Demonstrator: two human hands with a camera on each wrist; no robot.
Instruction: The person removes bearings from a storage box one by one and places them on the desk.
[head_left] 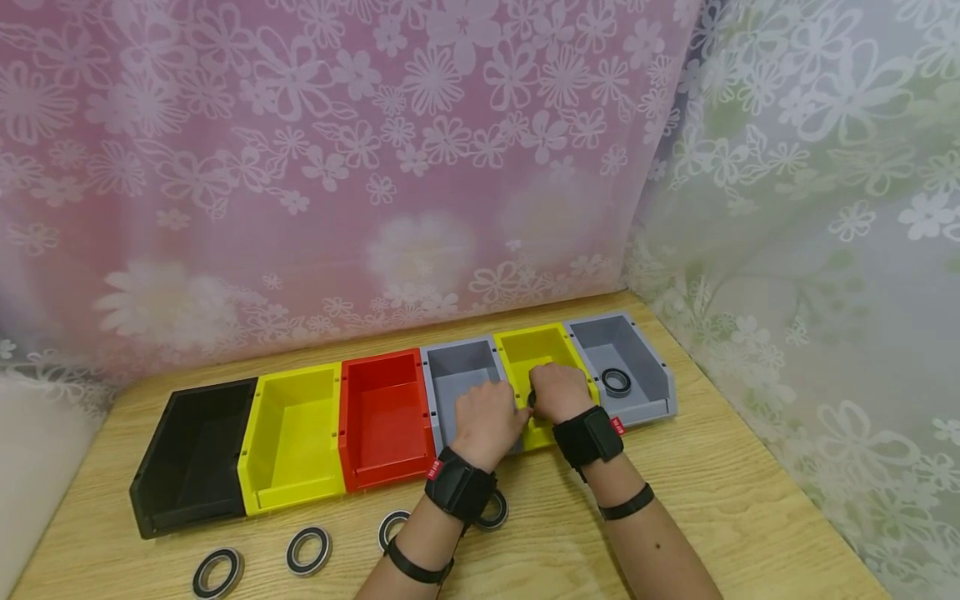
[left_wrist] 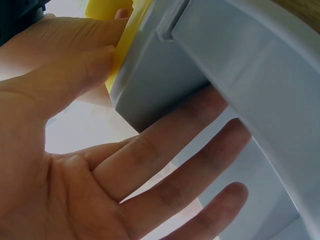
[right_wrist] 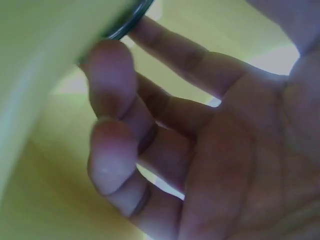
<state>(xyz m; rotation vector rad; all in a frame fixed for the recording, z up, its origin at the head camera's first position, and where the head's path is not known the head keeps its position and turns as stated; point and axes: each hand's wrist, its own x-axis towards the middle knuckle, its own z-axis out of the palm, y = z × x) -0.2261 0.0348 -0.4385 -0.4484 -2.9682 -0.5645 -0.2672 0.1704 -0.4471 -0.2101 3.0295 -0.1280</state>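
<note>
My right hand [head_left: 561, 392] reaches into the yellow bin [head_left: 542, 437] second from the right. Its fingers pinch a bearing [right_wrist: 129, 21], a dark ring mostly hidden by the hand and the bin wall. My left hand [head_left: 487, 423] holds the wall between that yellow bin and the grey bin [head_left: 452, 360] beside it. In the left wrist view, the thumb lies on the yellow edge while the fingers [left_wrist: 165, 145] reach along the grey side. Another bearing [head_left: 617, 393] with a black seal lies in the rightmost grey bin [head_left: 651, 411].
A red bin [head_left: 386, 433], another yellow bin [head_left: 296, 442] and a black bin [head_left: 198, 467] continue the joined row leftward. Several bearings lie on the wooden table in front, among them one [head_left: 198, 577] at the left and one [head_left: 501, 510] partly behind my left wrist. Floral curtains [head_left: 360, 208] hang behind.
</note>
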